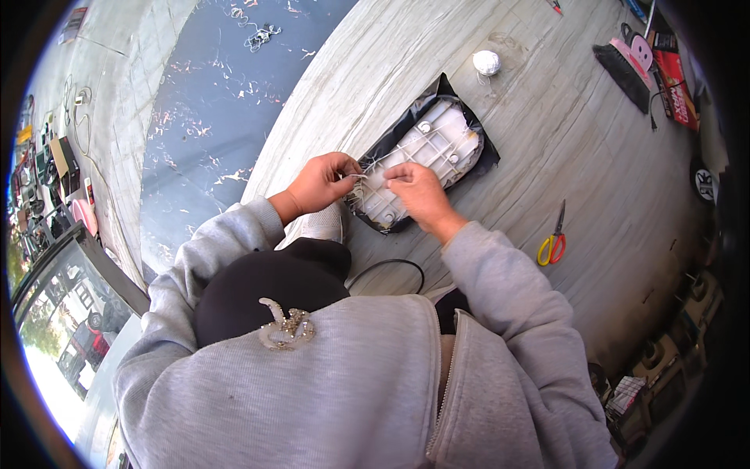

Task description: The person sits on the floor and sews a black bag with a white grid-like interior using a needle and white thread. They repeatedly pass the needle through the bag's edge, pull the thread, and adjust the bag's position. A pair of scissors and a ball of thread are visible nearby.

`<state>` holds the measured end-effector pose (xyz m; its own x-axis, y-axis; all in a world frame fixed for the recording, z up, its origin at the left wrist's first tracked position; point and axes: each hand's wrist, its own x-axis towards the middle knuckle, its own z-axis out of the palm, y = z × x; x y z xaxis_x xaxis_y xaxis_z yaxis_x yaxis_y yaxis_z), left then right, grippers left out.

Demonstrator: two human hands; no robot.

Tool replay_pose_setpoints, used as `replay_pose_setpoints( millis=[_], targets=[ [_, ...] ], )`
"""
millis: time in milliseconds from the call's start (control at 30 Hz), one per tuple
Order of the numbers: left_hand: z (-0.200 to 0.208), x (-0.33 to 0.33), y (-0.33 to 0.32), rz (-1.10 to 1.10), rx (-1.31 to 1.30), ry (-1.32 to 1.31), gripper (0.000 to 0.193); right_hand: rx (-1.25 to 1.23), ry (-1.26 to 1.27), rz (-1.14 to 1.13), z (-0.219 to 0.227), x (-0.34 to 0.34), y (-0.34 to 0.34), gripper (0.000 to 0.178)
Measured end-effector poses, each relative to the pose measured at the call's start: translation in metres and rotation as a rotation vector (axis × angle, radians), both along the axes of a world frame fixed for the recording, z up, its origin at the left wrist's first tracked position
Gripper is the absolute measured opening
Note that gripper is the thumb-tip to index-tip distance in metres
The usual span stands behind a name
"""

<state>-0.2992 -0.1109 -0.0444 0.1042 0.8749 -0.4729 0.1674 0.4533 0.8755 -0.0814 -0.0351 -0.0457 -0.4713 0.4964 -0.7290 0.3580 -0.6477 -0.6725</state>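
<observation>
A seat base (402, 176) lies underside up on the floor in front of me, its white ribbed plastic framed by a black cover (486, 150) folded around the edges. White string crosses the near left edge of the base. My left hand (319, 184) is at that edge, thumb and forefinger pinched on the white string (360, 175). Over the middle of the base, my right hand (422, 195) has its fingertips drawn together; whatever they hold is too small to make out. A ball of white string (486, 62) rests beyond the far end of the base.
Scissors (552, 244) with red and yellow handles lie to the right. A brush (625, 70) and a red box (676, 86) are at the far right. String scraps litter a blue-grey mat (219, 102) on the left. A glass-paned frame (78, 305) stands at the lower left.
</observation>
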Motion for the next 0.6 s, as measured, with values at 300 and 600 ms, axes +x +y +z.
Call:
replay_pose_setpoints(
  millis=[300,600],
  targets=[
    [0.041,-0.012,0.006,0.078,-0.315,-0.204,0.008,0.859,-0.514,0.1,-0.03,0.199,0.07,0.011],
    [0.057,0.002,0.019,0.185,-0.48,-0.192,0.008,0.914,-0.571,0.173,-0.079,0.239,0.088,0.015]
  ],
)
